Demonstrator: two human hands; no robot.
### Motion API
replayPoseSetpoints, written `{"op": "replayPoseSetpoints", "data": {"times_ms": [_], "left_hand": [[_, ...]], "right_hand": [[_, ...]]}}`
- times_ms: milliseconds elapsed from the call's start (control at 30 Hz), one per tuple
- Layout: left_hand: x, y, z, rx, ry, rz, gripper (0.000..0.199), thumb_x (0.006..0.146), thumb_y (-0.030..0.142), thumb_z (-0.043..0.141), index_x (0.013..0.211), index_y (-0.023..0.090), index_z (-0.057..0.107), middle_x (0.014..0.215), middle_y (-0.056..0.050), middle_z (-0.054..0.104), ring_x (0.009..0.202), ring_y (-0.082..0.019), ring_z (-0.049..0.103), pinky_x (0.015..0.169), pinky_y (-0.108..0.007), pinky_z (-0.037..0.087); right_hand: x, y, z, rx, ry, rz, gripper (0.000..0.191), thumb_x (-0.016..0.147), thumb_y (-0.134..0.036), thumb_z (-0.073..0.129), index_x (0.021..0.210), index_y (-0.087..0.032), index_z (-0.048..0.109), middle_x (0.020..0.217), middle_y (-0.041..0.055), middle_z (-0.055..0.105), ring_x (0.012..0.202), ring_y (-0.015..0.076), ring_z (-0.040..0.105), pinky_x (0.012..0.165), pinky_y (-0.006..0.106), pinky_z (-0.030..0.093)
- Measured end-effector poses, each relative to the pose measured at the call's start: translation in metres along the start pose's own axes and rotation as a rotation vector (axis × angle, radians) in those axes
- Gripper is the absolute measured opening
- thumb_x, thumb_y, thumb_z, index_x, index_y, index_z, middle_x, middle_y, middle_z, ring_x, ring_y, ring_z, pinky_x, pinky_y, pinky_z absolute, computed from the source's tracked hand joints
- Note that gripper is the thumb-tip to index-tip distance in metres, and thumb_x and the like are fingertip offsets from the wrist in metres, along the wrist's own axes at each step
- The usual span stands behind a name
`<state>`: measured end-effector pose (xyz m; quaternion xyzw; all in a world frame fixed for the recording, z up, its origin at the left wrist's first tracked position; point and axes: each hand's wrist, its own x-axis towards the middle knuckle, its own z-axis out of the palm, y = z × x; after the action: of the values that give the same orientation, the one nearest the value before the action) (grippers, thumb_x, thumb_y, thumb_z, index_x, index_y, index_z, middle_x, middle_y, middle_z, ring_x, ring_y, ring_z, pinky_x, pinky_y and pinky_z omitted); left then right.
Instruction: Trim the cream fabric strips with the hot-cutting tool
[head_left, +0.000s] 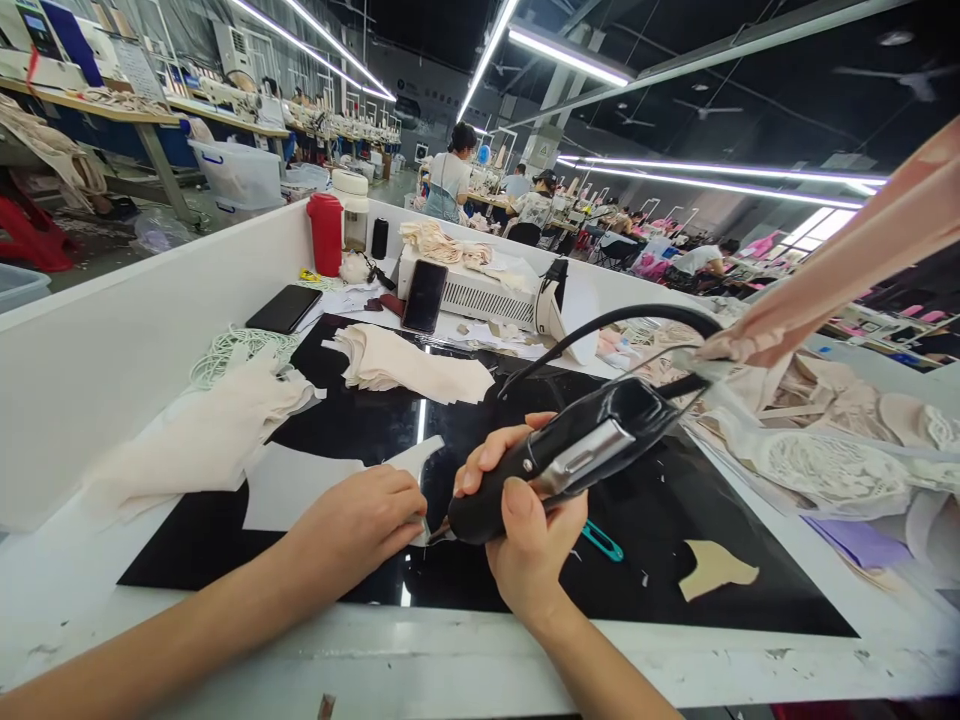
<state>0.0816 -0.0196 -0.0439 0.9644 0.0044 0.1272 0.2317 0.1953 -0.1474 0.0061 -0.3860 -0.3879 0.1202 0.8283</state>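
Note:
My right hand (pixel 536 545) is wrapped round a black corded hand tool (pixel 570 450) with a silver lever. The tool's narrow tip points down and left, close to the fingers of my left hand (pixel 367 520). Those fingers pinch a small white cut piece (pixel 420 457), whose curved end sticks up behind them. A flat white piece (pixel 300 485) lies on the black board (pixel 225 555) beside my left wrist. Behind, stacked cream pieces (pixel 416 362) rest on the board. A teal cutter (pixel 602 540) lies right of my right hand, and a beige scrap (pixel 716 568) farther right.
Pink cloth (pixel 847 260) stretches from the tool's rear to the upper right. A black cable (pixel 607 318) loops behind the tool. Cream pieces (pixel 187 420) pile up at left, bra parts (pixel 832 460) at right. Two phones (pixel 425 296) and a red flask (pixel 325 235) stand near the back wall.

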Motion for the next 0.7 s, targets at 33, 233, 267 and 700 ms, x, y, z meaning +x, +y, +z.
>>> {"op": "replayPoseSetpoints", "data": {"times_ms": [33,233,267,700], "left_hand": [[0.0005,0.0000,0.0007,0.004,0.001,0.006,0.009,0.097,0.013,0.066,0.092,0.019,0.065,0.092,0.000,0.065,0.089,-0.020,0.063,0.079,-0.033,0.048],[-0.0025,0.0023,0.0025,0.007,0.106,0.055,0.022,0.092,-0.001,0.062,0.101,0.019,0.061,0.115,-0.005,0.061,0.100,-0.021,0.062,0.088,-0.034,0.050],[-0.0033,0.0022,0.0032,0.009,0.109,0.079,0.023,0.093,-0.002,0.060,0.101,0.019,0.060,0.115,-0.005,0.060,0.101,-0.021,0.061,0.089,-0.034,0.049],[-0.0085,-0.0021,-0.0009,-0.016,0.027,0.217,0.025,0.100,0.000,0.052,0.106,0.019,0.066,0.101,-0.002,0.068,0.093,-0.019,0.063,0.084,-0.031,0.048]], "right_hand": [[0.0000,-0.0002,-0.0002,0.000,-0.001,0.000,0.037,0.092,-0.033,0.077,0.123,-0.030,0.057,0.091,-0.0035,0.066,0.066,0.0089,0.065,0.060,0.025,0.058],[0.0000,0.0000,-0.0014,0.002,0.000,-0.006,0.037,0.092,-0.033,0.078,0.122,-0.030,0.057,0.090,-0.0039,0.066,0.066,0.0092,0.066,0.063,0.026,0.060],[0.0000,0.0003,-0.0014,0.003,-0.001,-0.006,0.037,0.092,-0.033,0.078,0.122,-0.030,0.057,0.090,-0.0039,0.066,0.066,0.0093,0.066,0.063,0.026,0.060],[-0.0005,-0.0005,-0.0014,-0.035,0.024,-0.005,0.039,0.091,-0.036,0.077,0.122,-0.029,0.053,0.089,-0.0036,0.064,0.065,0.0109,0.066,0.059,0.027,0.057]]}}
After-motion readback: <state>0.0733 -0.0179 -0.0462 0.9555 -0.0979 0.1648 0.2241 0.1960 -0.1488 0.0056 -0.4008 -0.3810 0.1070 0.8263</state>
